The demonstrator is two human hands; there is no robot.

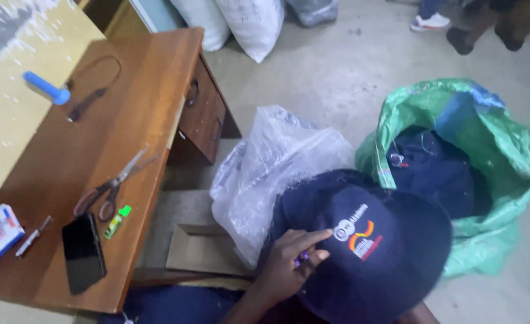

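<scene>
Cap [373, 252] is held at 6 o'clock, between clear bag [271, 168] and green sack [457, 174]. Left hand [289, 264] pinches a small purple tool against the crown; thread trimming judged underway. Right hand hidden, grip indeterminable. Next: steady fabric.

To the left of the hand, scissors [112, 187], a black phone [83, 252], a green lighter [117, 221] and a pen [33, 236] are laid on a wooden desk [151, 90]. A clear plastic bag [271, 165] is seen just above the hand, and a green sack [487, 156] lies to its right.
</scene>
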